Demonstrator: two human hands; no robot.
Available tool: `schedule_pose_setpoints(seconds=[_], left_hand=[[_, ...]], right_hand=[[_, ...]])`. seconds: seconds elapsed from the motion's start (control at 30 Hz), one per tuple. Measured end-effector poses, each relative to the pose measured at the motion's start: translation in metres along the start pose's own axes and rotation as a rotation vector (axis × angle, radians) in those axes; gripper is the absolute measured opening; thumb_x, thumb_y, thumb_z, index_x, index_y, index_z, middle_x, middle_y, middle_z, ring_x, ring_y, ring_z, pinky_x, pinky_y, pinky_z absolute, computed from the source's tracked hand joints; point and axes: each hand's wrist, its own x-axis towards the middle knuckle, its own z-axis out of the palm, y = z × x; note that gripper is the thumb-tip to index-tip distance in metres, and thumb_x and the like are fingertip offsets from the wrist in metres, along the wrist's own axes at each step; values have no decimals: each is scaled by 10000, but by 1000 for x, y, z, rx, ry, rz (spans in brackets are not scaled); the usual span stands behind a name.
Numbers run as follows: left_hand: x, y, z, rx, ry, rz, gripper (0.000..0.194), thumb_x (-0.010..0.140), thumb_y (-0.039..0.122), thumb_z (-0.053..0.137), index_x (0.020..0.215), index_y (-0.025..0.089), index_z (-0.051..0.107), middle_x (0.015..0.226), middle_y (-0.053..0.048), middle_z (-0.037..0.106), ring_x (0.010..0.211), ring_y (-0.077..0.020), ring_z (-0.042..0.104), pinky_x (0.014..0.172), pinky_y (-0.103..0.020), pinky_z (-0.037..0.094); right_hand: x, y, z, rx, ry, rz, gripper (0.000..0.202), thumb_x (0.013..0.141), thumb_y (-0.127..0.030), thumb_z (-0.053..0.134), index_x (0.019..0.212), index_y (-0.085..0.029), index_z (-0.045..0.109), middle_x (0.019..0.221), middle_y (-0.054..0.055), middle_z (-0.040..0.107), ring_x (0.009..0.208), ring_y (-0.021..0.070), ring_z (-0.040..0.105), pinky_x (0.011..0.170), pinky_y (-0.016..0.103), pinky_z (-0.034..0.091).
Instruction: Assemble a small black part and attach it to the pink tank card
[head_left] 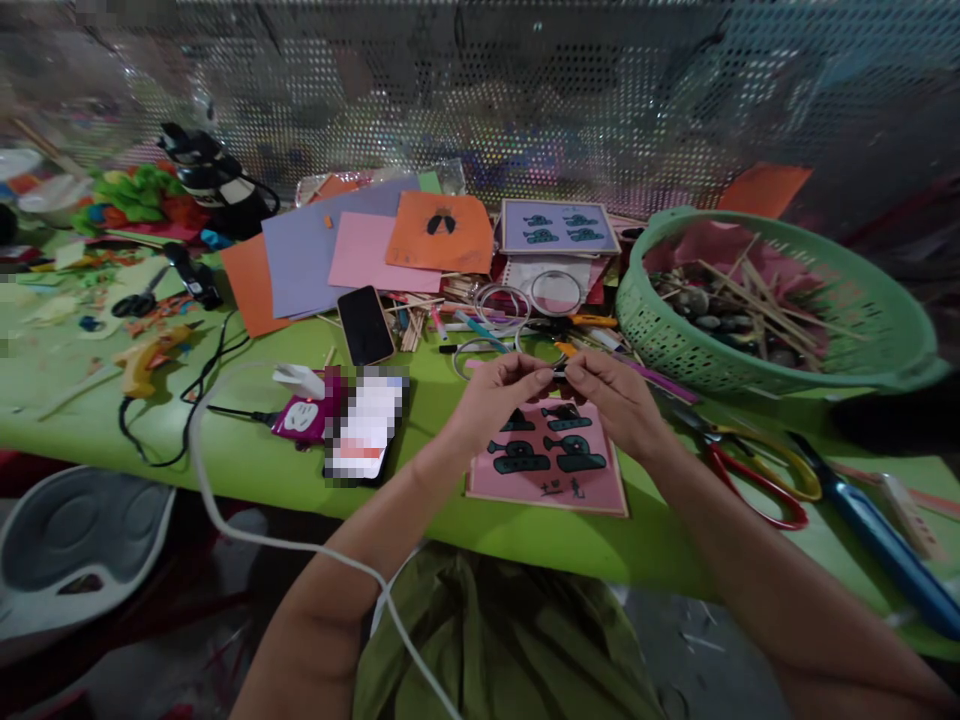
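My left hand (499, 392) and my right hand (616, 398) meet above the table, fingertips pinched close together. Something small and dark sits between them, too little to make out. Just below lies a pink card (517, 487) edged with thin sticks, bearing several dark green tank shapes (574, 453) and some handwritten characters. My fingers cover part of its upper edge. Right behind my hands are loops of clear tubing or wire (504, 305) and several pens, one of them a black marker (459, 348).
A green basket (652, 335) holding sticks and stones stands at right, near scissors (761, 480) and a blue-handled tool (885, 545). Leftward are two phones (366, 325), a purple power adapter (304, 418) and a yellow glue gun (150, 360). A white cable (300, 545) crosses my left arm.
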Motion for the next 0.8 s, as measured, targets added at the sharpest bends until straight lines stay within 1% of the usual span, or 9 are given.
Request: schedule_pose_setpoints(seconds=[0.1,0.2,0.27,0.4,0.5,0.63,0.73,0.8], left_hand=[[0,-1,0,18,11,16,300,737,385,877,829,165,695,759,9,666,711,-104,565,726,-273,455],[0,0,-1,27,13,21,249,755,356,840,800,174,676,742,14,654,696,-104,569,750,-285,473],[1,0,-1,54,20,31,206,760,323,820,788,180,674,740,15,656,700,-109,578,769,-293,487],[2,-1,-2,154,41,67,156,749,275,814,793,178,699,747,6,678,725,-119,592,782,-295,493],[2,-3,-3,144,46,71,162,753,286,822,808,171,722,766,-4,696,740,-121,601,780,-290,496],[1,-3,-2,20,22,46,225,763,337,845,893,170,767,848,-27,743,783,-125,635,782,-283,507],[1,-3,0,-59,-18,50,302,703,310,899,944,171,781,902,-34,763,838,-135,666,839,-295,526],[1,-3,0,-74,-25,55,326,676,301,920,941,170,784,889,-30,761,845,-141,671,866,-308,532]], right_hand=[[0,0,0,5,-20,8,608,864,-823,609,721,-232,594,677,9,560,653,178,515,595,312,451],[-1,2,0,47,-45,34,605,873,-814,604,712,-231,621,687,22,598,661,189,541,600,322,457],[-1,4,-1,38,-44,41,591,894,-798,589,724,-233,631,695,23,595,667,193,542,598,324,452],[0,5,-5,-79,16,-17,461,906,-678,667,804,-229,658,746,10,591,702,182,529,644,316,430],[2,5,-6,-105,21,-24,410,886,-605,714,764,-221,640,712,1,581,694,172,519,658,312,413],[4,5,-3,68,36,63,456,827,-649,747,717,-225,618,641,-12,555,610,151,485,585,295,408],[4,7,0,198,56,133,489,767,-682,790,714,-229,612,615,-16,577,575,143,495,560,288,432],[3,8,2,238,69,159,502,737,-688,816,715,-227,617,619,-11,605,563,139,507,552,283,443]])
